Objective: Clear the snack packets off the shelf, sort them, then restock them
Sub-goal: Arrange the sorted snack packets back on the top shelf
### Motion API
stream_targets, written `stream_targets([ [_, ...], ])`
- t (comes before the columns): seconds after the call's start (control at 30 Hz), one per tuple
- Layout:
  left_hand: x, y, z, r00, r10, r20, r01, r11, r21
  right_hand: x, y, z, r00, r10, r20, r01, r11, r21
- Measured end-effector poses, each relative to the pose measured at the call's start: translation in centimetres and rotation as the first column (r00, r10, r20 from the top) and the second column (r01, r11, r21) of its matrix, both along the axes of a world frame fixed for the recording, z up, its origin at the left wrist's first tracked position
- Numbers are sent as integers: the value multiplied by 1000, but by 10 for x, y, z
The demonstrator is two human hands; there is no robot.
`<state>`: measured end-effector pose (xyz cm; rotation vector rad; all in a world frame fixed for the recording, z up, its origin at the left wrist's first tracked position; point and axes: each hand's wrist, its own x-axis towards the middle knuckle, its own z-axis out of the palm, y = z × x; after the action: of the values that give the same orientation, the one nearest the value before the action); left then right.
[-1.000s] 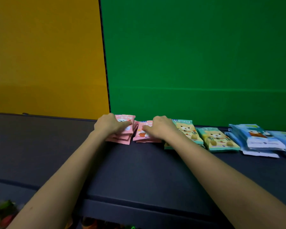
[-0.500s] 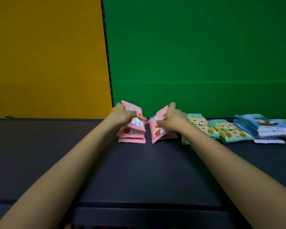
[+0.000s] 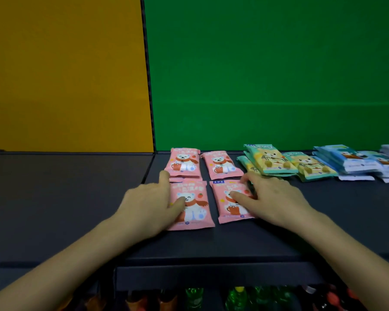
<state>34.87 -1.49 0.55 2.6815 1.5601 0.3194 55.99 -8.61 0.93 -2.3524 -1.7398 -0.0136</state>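
**Q:** Where the dark shelf top (image 3: 76,209) is viewed from above, what is laid around the hands?

**A:** Four pink snack packets (image 3: 221,164) are set flat in a two-by-two block at the centre. At two o'clock from the block, teal bear packets (image 3: 272,160) are stacked overlapping. Blue packets (image 3: 350,161) are piled beyond them, toward three o'clock. A yellow panel (image 3: 65,75) is seen at ten o'clock and a green panel (image 3: 267,63) at twelve. Bottle tops (image 3: 193,298) are glimpsed at six o'clock, under the shelf edge.

**Q:** How are the hands held?

**A:** The left hand (image 3: 148,205) is laid flat with its fingers loosely spread. Its thumb is rested on the near-left pink packet (image 3: 198,212), whose left edge is covered. Its index finger is stretched toward twelve o'clock, beside the far-left pink packet (image 3: 184,162). The right hand (image 3: 272,198) is likewise opened flat, with its thumb placed on the near-right pink packet (image 3: 225,205), whose right side is hidden. Both packets are only touched, not gripped.
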Motion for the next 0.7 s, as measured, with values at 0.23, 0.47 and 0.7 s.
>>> stream_targets([
  [0.23,-12,14,-12,923,-384,-33,384,923,1,7,-11,-15,937,308,-167,-321,946,-57],
  [0.47,-4,30,-9,926,-378,-16,377,924,-61,10,4,-3,925,342,-167,-365,922,-131],
  [0.7,32,82,8,915,-64,397,159,964,-211,12,86,22,983,172,-63,-170,985,41],
])
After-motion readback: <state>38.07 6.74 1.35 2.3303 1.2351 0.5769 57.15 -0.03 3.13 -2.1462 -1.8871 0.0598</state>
